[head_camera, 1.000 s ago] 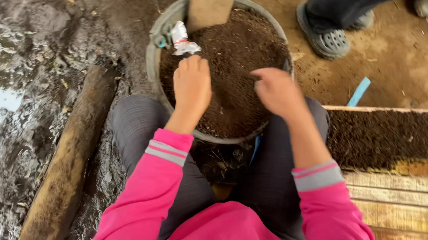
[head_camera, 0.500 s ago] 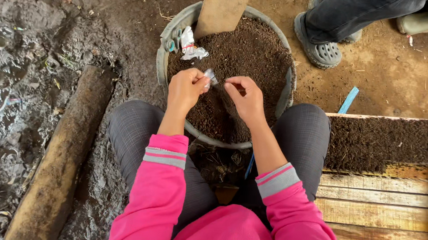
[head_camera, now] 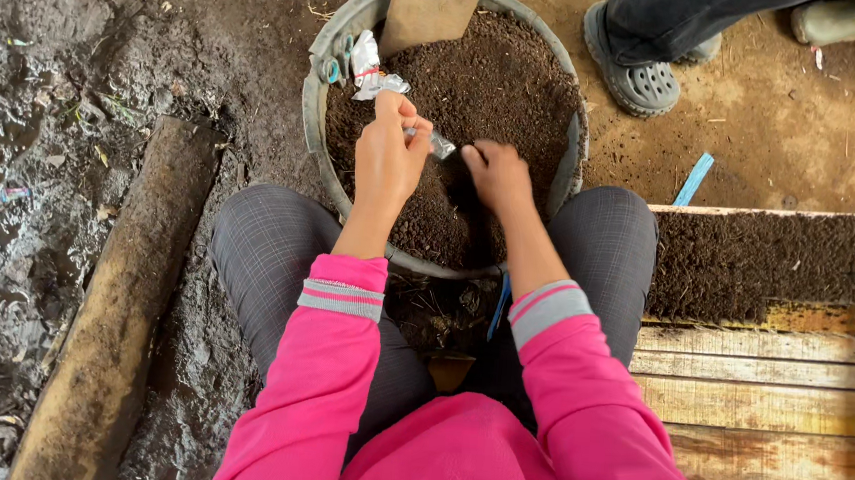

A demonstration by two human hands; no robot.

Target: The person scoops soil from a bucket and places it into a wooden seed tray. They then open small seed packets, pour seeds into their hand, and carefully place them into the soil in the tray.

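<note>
A grey round tub full of dark soil sits on the ground between my knees. My left hand hovers over the soil and pinches a small clear plastic bag between thumb and fingers. My right hand is just right of the bag, fingers curled down into the soil; I cannot see whether it grips anything. A crumpled bundle of plastic bags and a pair of scissors lie at the tub's far left rim.
A flat wooden board stands in the soil at the far rim. A wooden crate on my right holds a row of soil-filled bags. Another person's feet in grey clogs stand beyond the tub. A log lies on wet mud at left.
My left hand took hold of a small clear bag and lifted it. My right hand came over beside the bag, then dropped onto the soil.
</note>
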